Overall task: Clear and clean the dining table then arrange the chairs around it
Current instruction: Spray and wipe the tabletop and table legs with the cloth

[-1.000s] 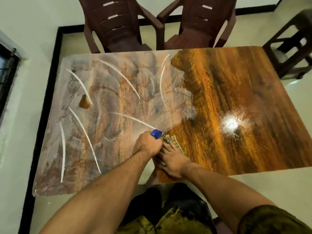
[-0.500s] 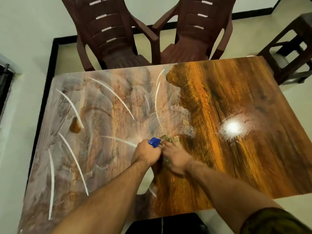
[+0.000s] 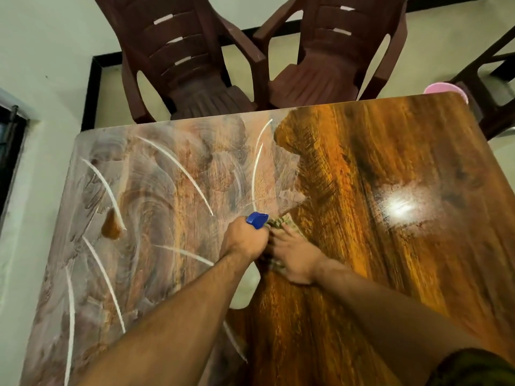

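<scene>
The wooden dining table fills the view; its left half is smeared with whitish cleaning streaks, its right half is glossy. My left hand grips a spray bottle with a blue nozzle at the table's middle, the bottle's body hidden under the hand. Right beside it my right hand presses a greenish cloth flat on the tabletop, at the border of the smeared and glossy parts. Two brown plastic chairs stand side by side at the far edge.
A dark wooden stool or chair stands past the table's far right corner, with a pink object peeking out next to it. A wall and a dark window frame lie close on the left. A light glare sits on the glossy side.
Both hands have slid together a little further onto the table, away from the near edge, the cloth moving under the right hand. The view has tilted so that more of the chairs shows.
</scene>
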